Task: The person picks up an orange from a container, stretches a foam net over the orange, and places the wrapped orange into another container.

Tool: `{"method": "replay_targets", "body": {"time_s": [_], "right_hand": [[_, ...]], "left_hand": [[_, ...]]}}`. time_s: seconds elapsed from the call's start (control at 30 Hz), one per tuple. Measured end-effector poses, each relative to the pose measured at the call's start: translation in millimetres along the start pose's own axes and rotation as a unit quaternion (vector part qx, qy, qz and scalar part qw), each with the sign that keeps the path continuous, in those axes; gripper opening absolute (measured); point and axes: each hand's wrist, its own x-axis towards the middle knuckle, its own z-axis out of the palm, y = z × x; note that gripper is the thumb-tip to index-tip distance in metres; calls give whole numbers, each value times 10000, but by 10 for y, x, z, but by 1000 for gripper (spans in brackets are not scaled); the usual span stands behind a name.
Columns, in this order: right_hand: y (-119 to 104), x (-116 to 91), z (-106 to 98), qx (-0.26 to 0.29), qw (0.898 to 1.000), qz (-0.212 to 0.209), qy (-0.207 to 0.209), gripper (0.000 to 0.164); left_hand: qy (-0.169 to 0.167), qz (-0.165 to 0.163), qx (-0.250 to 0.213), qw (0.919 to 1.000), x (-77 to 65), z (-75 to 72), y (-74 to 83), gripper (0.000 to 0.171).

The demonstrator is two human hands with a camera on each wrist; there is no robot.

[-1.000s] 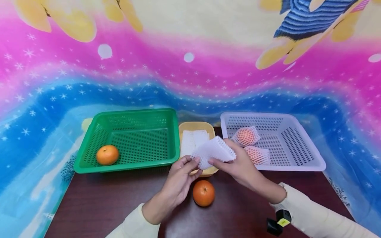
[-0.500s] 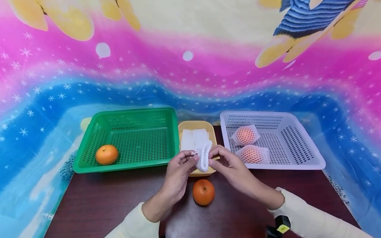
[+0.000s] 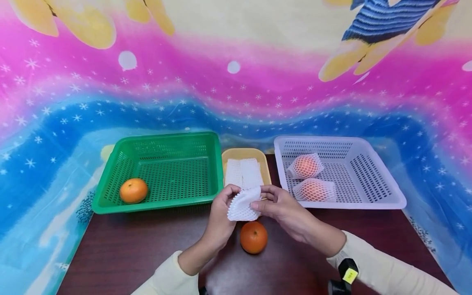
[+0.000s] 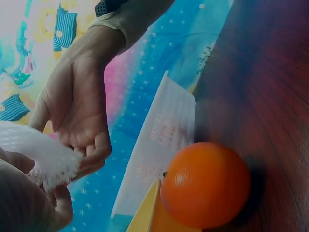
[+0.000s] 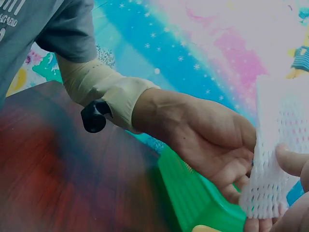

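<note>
Both hands hold one white foam fruit net [image 3: 243, 205] above the table, in the middle of the head view. My left hand [image 3: 220, 219] grips its left side, the fingers partly hidden behind it. From the right, my right hand [image 3: 284, 209] pinches it, thumb on the near face and fingers behind. In the right wrist view the net [image 5: 270, 169] looks flattened, with rows of small slits. A bare orange [image 3: 253, 237] rests on the table just below the hands; the left wrist view shows this orange [image 4: 207, 186] close up.
A green basket [image 3: 212, 172] at the left contains one orange [image 3: 133, 191]. Behind the hands, a yellow tray [image 3: 241, 153] holds more foam nets [image 3: 243, 172]. Two netted oranges [image 3: 307, 166] lie in the pale purple basket [image 3: 383, 180] at the right. A patterned cloth backs the table [image 3: 147, 254].
The foam net has turned in the hands: its edge pointed to the upper right, then faced the camera, and now its flat side hangs toward the lower left. The right hand has come nearer the left.
</note>
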Motion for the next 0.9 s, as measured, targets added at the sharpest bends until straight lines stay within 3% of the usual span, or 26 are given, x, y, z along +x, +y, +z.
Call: {"method": "replay_targets", "body": {"time_s": [0.2,0.4,0.5,0.73,0.9], "right_hand": [[-5,9,-86,185,9992,276,-205,69],[41,18,-218,648,9926,662,-779,21],[62,11,-252,864,9897,714,-887,8],[77,14,-226,728,9914,422,-1001,6],[53,15,-178,558,9942,434,-808,24]], "left_hand": [[-184,-452,226,9986,14,-59,49,18],[-348,-770,149,9963,29,-122,92,14],[-575,-803,110,9950,24,-136,93,16],[-621,-544,447,9956,7,-114,75,20],[-541,-273,636,9961,-6,-106,49,18]]}}
